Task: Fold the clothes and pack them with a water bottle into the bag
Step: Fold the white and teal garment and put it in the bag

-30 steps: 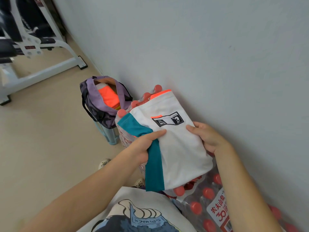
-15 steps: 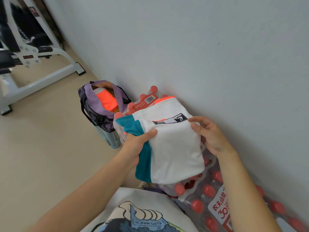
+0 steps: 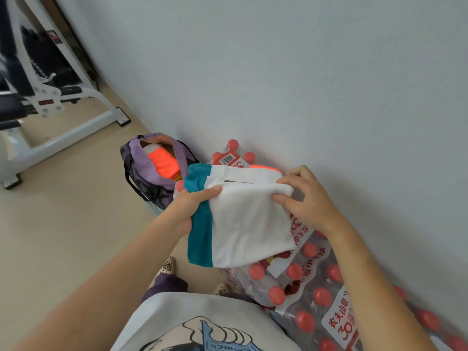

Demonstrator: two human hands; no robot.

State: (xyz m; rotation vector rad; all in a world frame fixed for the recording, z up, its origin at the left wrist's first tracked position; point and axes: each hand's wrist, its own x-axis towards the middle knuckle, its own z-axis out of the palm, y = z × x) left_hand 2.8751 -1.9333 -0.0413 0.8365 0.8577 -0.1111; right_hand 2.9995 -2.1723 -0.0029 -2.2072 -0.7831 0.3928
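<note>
A white garment (image 3: 248, 221) with a teal side panel and an orange edge lies over shrink-wrapped packs of red-capped water bottles (image 3: 291, 282). My left hand (image 3: 188, 209) grips its teal left edge, thumb on top. My right hand (image 3: 306, 198) pinches the folded right edge near the wall. The garment's far end is bent back over itself. A purple and dark bag (image 3: 149, 173) stands open on the floor to the left, with orange and white clothing (image 3: 162, 160) inside.
A grey wall (image 3: 304, 84) runs close along the right. White-framed gym equipment (image 3: 50, 110) stands at the far left on the beige floor (image 3: 63, 236). More bottle packs (image 3: 354, 320) fill the lower right beside my feet.
Both hands have shifted up the garment, and its far end with the logo patch has bent back so the patch is nearly edge-on. The camera has tilted lower.
</note>
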